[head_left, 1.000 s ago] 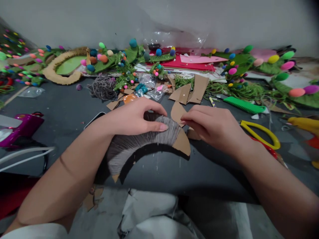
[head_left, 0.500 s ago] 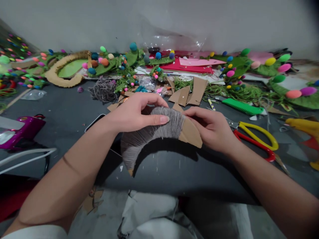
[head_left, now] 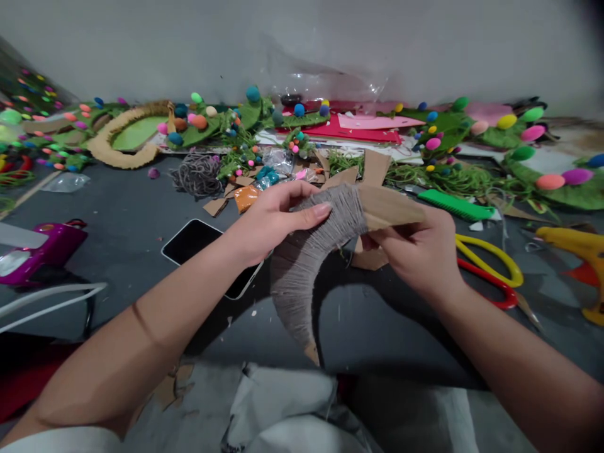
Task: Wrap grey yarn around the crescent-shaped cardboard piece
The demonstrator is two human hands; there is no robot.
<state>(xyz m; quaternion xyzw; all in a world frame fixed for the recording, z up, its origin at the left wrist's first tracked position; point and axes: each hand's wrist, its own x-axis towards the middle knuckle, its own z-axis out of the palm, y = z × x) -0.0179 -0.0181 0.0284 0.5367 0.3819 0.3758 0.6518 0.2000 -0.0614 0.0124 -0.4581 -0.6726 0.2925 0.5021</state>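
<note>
Gripping a grey yarn-wrapped cardboard crescent (head_left: 306,264) between thumb and fingers, a person's left hand (head_left: 276,220) steadies it above a dark, matte tabletop (head_left: 387,333); the right hand (head_left: 422,248) curls beneath the bare tan end, its grip partly hidden. The lower tip reaches near the front edge, well apart from yellow-and-red-handled metal scissors (head_left: 510,299) at right. Lettering on pale grey cloth (head_left: 283,393) below is too small to read. A grey wall (head_left: 189,44) stands behind.
</note>
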